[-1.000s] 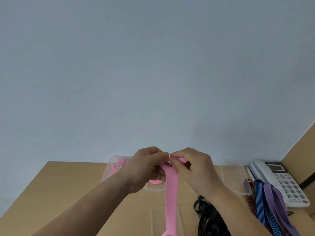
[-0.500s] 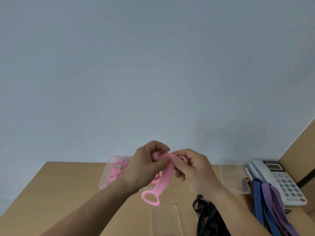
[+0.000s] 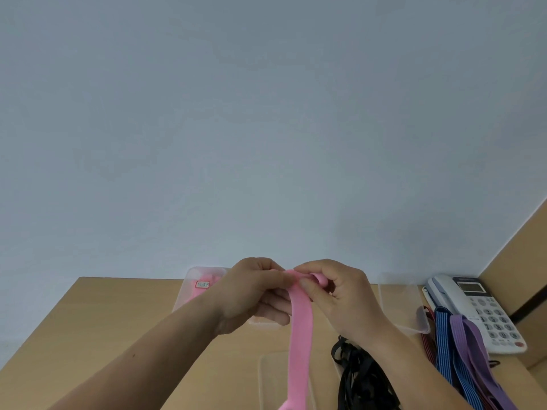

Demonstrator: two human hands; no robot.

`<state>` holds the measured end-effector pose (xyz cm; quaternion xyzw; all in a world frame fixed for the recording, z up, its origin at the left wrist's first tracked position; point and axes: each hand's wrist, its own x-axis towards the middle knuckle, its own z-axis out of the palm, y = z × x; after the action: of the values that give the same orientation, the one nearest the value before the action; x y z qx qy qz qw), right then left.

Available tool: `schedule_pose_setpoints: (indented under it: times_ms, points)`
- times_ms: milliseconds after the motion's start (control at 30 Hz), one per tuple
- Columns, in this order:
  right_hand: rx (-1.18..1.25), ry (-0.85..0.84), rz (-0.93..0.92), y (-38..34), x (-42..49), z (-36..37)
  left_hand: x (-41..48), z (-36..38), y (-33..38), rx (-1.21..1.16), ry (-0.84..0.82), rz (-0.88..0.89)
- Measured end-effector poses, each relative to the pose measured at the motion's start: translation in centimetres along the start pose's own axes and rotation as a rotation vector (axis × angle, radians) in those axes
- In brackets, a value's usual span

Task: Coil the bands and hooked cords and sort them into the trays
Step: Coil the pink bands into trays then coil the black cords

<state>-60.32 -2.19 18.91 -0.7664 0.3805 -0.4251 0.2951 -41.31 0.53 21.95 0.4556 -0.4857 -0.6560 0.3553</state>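
Observation:
A pink band (image 3: 300, 335) hangs from both my hands above the wooden table. My left hand (image 3: 251, 294) and my right hand (image 3: 340, 297) pinch its top end together, where a small roll of it shows between the fingers. The free length drops straight down past the bottom edge of the view. Behind my left hand stands a clear tray (image 3: 192, 287) with pink bands in it. Another clear tray (image 3: 402, 303) stands behind my right hand. A third clear tray (image 3: 266, 380) lies under the hanging band.
A pile of black cords (image 3: 361, 377) lies right of the near tray. Blue striped and purple cords (image 3: 461, 356) lie at the right, next to a white desk phone (image 3: 479, 309). A wooden side panel (image 3: 527, 261) closes the right. The wall stands behind the table.
Half a second ago the band's looped end swung up near my hands; now the band hangs straight down again, its end below the view. Both hands still pinch the top.

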Motion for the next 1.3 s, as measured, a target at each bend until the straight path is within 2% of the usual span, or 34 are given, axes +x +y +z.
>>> schedule_pose_setpoints:
  times_ms: [200,367,533,633,733,833,933,1033,1300]
  points:
    - [-0.002,-0.014,-0.021,0.3,-0.2,-0.3,0.0,0.3,-0.8,-0.128,0.062,0.022]
    - [0.153,-0.012,0.067,0.5,-0.3,-0.2,-0.1,0.6,-0.7,-0.167,0.146,0.065]
    - [0.459,-0.121,0.202,0.7,-0.1,-0.4,0.0,0.3,-0.8,-0.107,0.135,0.165]
    - [0.461,-0.173,0.231,0.7,0.1,-0.4,0.2,0.2,-1.2,0.060,0.229,0.244]
    - [0.414,-0.139,0.251,0.8,0.4,-0.1,0.3,0.4,-1.7,0.139,0.261,0.283]
    - [0.412,-0.112,0.211,0.7,0.5,0.0,0.3,0.3,-1.7,0.061,0.244,0.249]
    - [0.358,-0.077,0.182,0.8,0.5,0.0,0.1,0.1,-1.1,-0.078,0.157,0.118]
    - [0.311,-0.069,0.147,1.1,0.2,0.3,-0.1,0.0,-0.8,-0.102,0.081,0.027]
    - [0.400,-0.090,0.158,0.5,0.2,0.5,-0.2,0.2,-0.5,-0.178,0.032,0.026]
